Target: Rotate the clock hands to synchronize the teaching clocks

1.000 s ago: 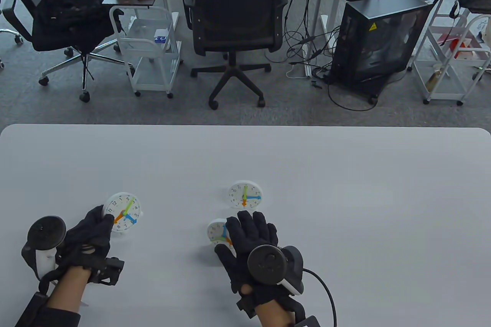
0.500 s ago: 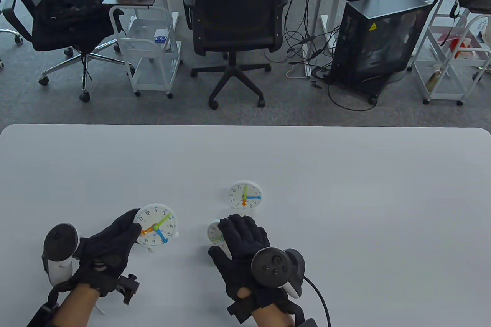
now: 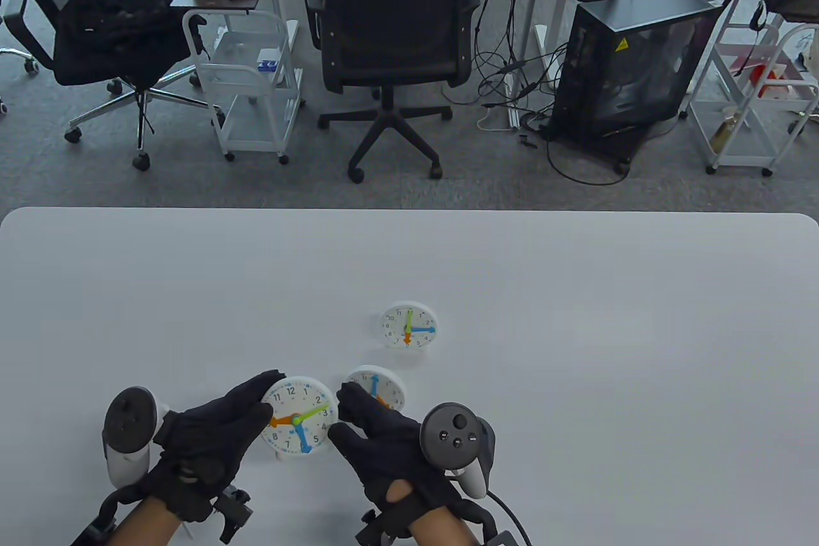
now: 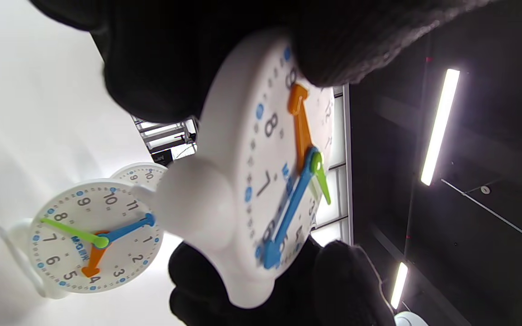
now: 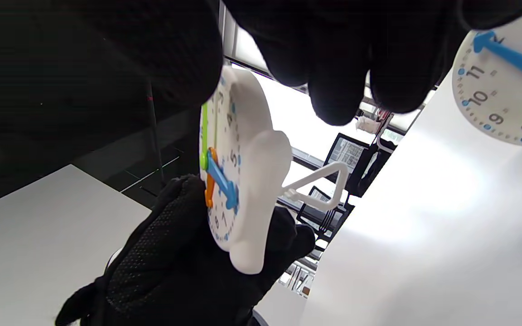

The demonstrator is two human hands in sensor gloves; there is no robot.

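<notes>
My left hand (image 3: 256,402) grips a white teaching clock (image 3: 297,421) by its left rim and holds it just above the table. Its green hand points near 3, orange near 9, blue near 5. The clock fills the left wrist view (image 4: 265,181) under my fingers (image 4: 324,54). My right hand (image 3: 345,411) is at this clock's right rim, thumb and forefinger on either side; I cannot tell if they pinch it. A second clock (image 3: 379,386) stands right behind that hand. A third clock (image 3: 409,325), farther back, reads green 12, blue 3, orange 6.
The white table (image 3: 576,347) stretches wide to the right and back. Beyond its far edge are office chairs (image 3: 390,27), a white cart (image 3: 249,85) and a black computer case (image 3: 630,59) on the floor.
My left hand carried its clock right and nearer, next to the second clock. My right hand came off the second clock's face and moved left to the carried clock's rim.
</notes>
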